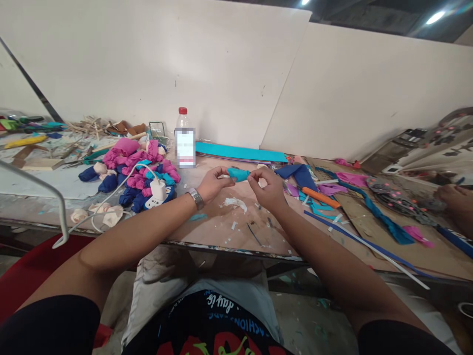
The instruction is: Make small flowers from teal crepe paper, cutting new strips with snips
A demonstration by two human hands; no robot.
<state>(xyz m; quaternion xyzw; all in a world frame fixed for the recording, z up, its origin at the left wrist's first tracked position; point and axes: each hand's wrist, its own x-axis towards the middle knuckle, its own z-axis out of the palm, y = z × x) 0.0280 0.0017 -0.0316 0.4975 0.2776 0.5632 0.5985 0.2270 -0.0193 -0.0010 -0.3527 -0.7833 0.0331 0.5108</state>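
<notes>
A small rolled piece of turquoise paper (238, 173) is held between both hands above the worktable (218, 231). My left hand (214, 183), with a metal watch on its wrist, pinches the roll's left end. My right hand (268, 187) pinches its right end with closed fingers. A crumpled white scrap (234, 202) lies on the table just below the hands.
A heap of pink, blue and turquoise paper flowers (135, 172) lies at the left by a white charger and power strip (158, 193). A clear bottle with a red cap (184, 138) stands behind. Turquoise sheets (240, 152), an orange-handled knife (320, 197), paper strips and another person's hand (456, 199) are at the right.
</notes>
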